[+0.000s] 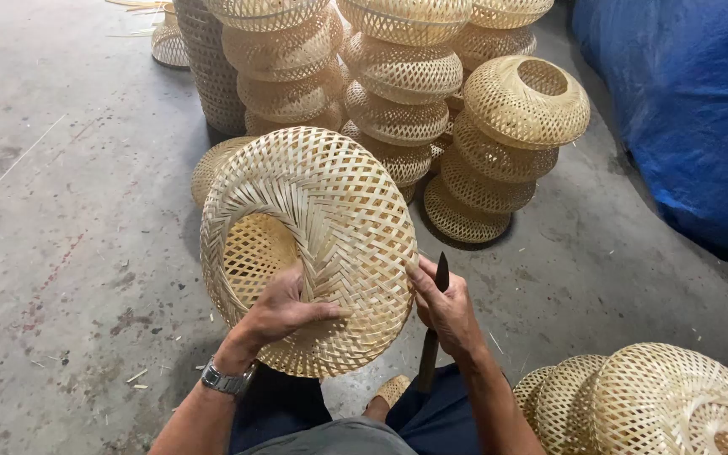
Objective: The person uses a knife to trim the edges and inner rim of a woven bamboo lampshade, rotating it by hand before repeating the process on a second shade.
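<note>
My left hand (284, 310) gripped the woven shade (307, 248) at its rim, over my lap; my right (448, 310) clutched a dark tool (433, 324). Weave looked complete; stacks (398, 93) stood finished ahead.

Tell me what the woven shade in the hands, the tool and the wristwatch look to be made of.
Woven shade: thin, pale, flat strips, probably bamboo, plaited openwork, unvarnished matte look.
Tool in the right hand: dark, pointed blade, likely metal; its handle looks wooden, though it is partly hidden.
Wristwatch on the left hand side: silvery, shiny links, apparently metal.
</note>
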